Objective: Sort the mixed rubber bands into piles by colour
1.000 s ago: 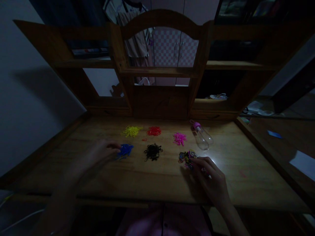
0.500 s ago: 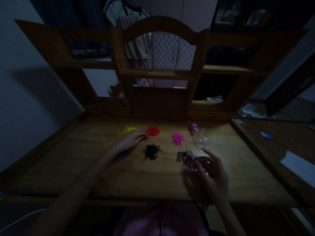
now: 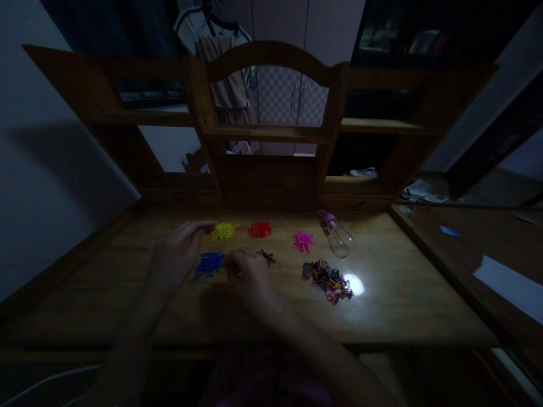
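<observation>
The person's right hand [image 3: 250, 280] is curled at the right edge of the heap of small blue elastic bands [image 3: 210, 263]; the left hand [image 3: 176, 251] hangs left of it, fingers bent. Dimness leaves unclear whether either grips a band. Single-colour heaps sit apart, presumably against mixing: yellow bands [image 3: 225, 230] beyond the blue heap, red bands [image 3: 260, 229] and pink bands [image 3: 302, 241] rightward, tangled multicoloured bands [image 3: 326, 280] and a clear bulb-shaped bottle [image 3: 339, 240] farther right. The right hand partly blocks the black bands [image 3: 267, 257], also rightward.
</observation>
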`<state>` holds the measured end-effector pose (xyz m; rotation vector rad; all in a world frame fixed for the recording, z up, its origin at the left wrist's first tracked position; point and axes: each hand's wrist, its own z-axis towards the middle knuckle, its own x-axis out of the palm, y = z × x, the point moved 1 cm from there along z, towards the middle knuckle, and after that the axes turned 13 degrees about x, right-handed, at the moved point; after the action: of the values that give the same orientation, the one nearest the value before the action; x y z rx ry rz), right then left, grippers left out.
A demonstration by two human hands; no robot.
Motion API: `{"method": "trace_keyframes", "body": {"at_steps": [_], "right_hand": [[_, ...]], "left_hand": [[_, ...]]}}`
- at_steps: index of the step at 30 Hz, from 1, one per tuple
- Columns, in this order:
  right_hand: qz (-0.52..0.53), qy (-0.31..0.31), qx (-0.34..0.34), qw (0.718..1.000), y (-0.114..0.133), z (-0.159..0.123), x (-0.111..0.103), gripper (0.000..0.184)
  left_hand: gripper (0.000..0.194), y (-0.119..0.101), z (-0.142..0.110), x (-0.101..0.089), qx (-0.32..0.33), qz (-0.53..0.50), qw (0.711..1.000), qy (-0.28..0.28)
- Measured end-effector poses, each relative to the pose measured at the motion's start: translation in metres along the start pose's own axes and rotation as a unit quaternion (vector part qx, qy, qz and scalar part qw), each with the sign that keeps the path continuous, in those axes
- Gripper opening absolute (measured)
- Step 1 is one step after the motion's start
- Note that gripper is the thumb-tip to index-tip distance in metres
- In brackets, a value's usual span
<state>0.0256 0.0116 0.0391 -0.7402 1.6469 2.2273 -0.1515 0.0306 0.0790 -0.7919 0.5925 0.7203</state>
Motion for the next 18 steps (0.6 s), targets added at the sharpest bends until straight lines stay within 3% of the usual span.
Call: {"method": "trace_keyframes", "body": {"at_steps": [2, 4, 8, 12, 16, 18], "right_hand": [[-0.022, 0.024, -0.002, 0.999, 0.007, 0.010, 0.024, 0.019], [-0.012, 0.045, -0.010, 0.999, 0.009, 0.012, 0.035, 0.027], [0.024, 0.050, -0.010, 0.998, 0.001, 0.002, 0.021, 0.045], [0.012, 0.002, 0.022, 1.000, -0.022, -0.015, -0.042, 0.028], [-0.062, -0.074, 0.059, 0.994, -0.056, -0.040, -0.129, 0.022], [-0.095, -0.101, 0.088, 0.986, -0.074, -0.056, -0.162, 0.022]], "left_hand": [[0.030, 0.002, -0.010, -0.006, -0.033, -0.003, 0.999, -0.025], [0.030, 0.008, -0.022, -0.005, -0.063, -0.011, 0.997, -0.035], [0.030, 0.014, -0.050, 0.006, -0.112, -0.042, 0.992, -0.025], [0.026, -0.002, -0.077, 0.025, -0.139, -0.077, 0.987, -0.029], [0.019, -0.035, -0.093, 0.051, -0.100, -0.123, 0.987, 0.001], [0.017, -0.054, -0.096, 0.068, -0.075, -0.162, 0.984, 0.027]]}}
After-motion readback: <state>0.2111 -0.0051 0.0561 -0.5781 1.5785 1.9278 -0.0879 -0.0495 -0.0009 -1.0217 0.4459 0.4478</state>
